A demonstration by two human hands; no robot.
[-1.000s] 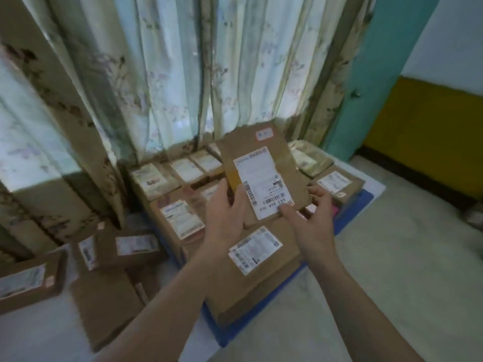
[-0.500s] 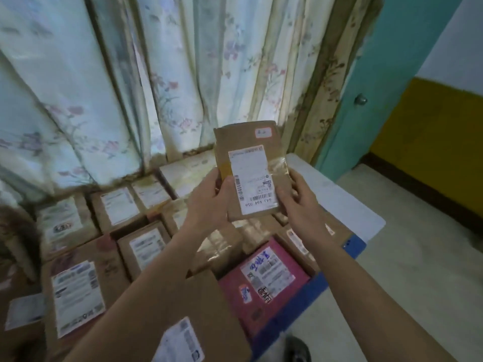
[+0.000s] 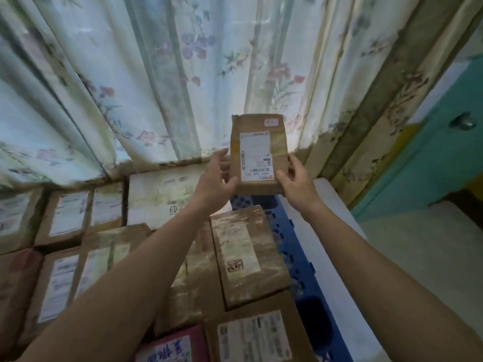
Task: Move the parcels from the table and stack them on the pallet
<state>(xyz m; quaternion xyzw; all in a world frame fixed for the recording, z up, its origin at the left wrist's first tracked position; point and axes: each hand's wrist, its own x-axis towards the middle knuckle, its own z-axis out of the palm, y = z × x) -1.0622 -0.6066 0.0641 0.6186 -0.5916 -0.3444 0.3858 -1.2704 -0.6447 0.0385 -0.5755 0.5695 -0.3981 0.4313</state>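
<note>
A small brown cardboard parcel (image 3: 257, 152), taped, with a white barcoded shipping label on its face and a small sticker near the top, is held upright in the air above the far end of the blue plastic pallet (image 3: 295, 246). The left hand (image 3: 213, 182) grips its left edge, the right hand (image 3: 294, 178) its lower right corner. Labelled cardboard boxes (image 3: 245, 254) are packed on the pallet below, before a floral curtain (image 3: 156, 74).

Pallet (image 3: 292, 246) — mostly under parcels (image 3: 243, 254)
</note>
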